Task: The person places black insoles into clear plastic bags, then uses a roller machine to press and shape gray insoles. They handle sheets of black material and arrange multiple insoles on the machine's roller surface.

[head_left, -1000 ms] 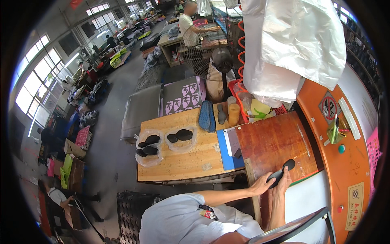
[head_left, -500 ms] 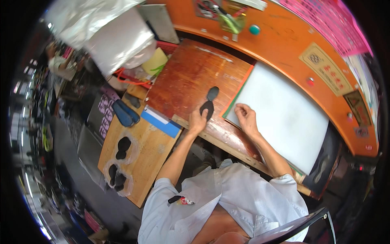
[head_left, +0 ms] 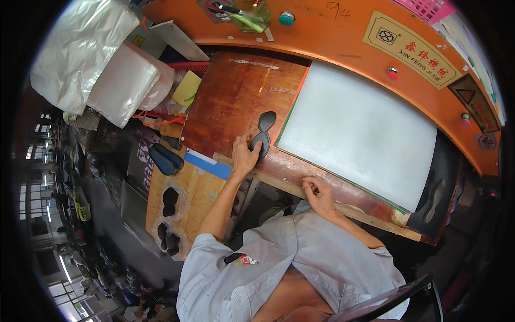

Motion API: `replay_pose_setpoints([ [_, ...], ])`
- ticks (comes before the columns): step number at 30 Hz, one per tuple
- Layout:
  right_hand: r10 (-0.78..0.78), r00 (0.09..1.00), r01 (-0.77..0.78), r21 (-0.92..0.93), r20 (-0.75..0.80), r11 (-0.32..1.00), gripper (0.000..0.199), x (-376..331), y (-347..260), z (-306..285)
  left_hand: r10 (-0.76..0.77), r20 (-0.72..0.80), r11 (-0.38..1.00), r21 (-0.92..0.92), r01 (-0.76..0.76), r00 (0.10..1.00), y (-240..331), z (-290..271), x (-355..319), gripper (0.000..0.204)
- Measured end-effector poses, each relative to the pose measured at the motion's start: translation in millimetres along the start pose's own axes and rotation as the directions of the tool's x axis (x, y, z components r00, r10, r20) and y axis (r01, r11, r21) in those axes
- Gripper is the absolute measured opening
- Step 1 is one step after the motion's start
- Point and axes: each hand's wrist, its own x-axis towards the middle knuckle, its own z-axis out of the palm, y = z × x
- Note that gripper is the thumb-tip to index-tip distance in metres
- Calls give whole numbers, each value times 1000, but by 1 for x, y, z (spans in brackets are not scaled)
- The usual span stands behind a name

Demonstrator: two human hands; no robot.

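My left hand (head_left: 245,155) grips a black shoe sole (head_left: 266,121) at its nearer end, thumb on top. The sole lies over the right part of a worn reddish-brown board (head_left: 230,102), its far end pointing away from me. Closer to my body, my right hand (head_left: 320,197) hovers by the bench's front edge with its fingers curled in. Whether anything is between those fingers is hidden. Beyond it lies a thick white cutting pad (head_left: 359,129) on a green-edged sheet.
An orange machine beam (head_left: 322,32) with knobs spans the back. Left stand plastic bags (head_left: 123,80), a red basket (head_left: 190,67) and a wooden side table (head_left: 206,188) holding bagged black soles (head_left: 170,201) and blue soles (head_left: 165,159). Another sole shape (head_left: 435,199) lies far right.
My right hand has drawn back from the white pad's left edge toward my body. The left hand keeps hold of the sole at about the same spot on the board. The view has shifted.
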Motion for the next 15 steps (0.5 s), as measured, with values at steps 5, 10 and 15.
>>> replay_pose_setpoints([
  [5,-1,996,-1,16,87,1000,11,-5,8,12,120,-101,990,91,-111,988,29,25,39,69],
  [10,-9,1000,9,-12,-13,1000,11,-13,9,20,88,-149,993,90,-75,985,33,42,66,55],
  [15,-57,972,36,-94,-230,995,14,-25,10,35,161,-144,979,-100,-177,976,19,44,63,45],
])
